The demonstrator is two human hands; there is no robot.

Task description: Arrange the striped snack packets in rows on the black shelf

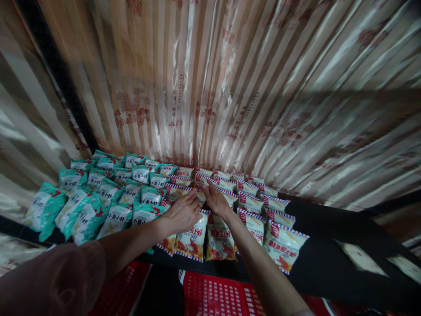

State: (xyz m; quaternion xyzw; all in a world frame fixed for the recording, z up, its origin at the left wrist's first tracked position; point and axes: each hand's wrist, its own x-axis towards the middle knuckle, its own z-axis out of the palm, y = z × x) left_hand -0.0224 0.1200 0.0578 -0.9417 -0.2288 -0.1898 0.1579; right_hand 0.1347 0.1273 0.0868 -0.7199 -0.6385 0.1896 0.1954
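Red-and-white snack bags [189, 239] with striped edges stand in rows on a black shelf. My left hand [187, 213] is closed, its curled fingers at the top edge of a snack bag [177, 192] in the middle rows. Close beside it on the right, my right hand [215, 199] reaches in with fingers bent against the same part of the row. Part of the bag lies hidden behind my fingers. Left of these stand several rows of teal snack bags [115, 218], some leaning.
The black shelf [315, 245] extends right, with pale flat packets [360, 259] near its right end. Striped, printed sheeting [204, 87] hangs behind the bags. Red perforated baskets [217, 292] sit below the front edge. A dark post [62, 74] stands at the left.
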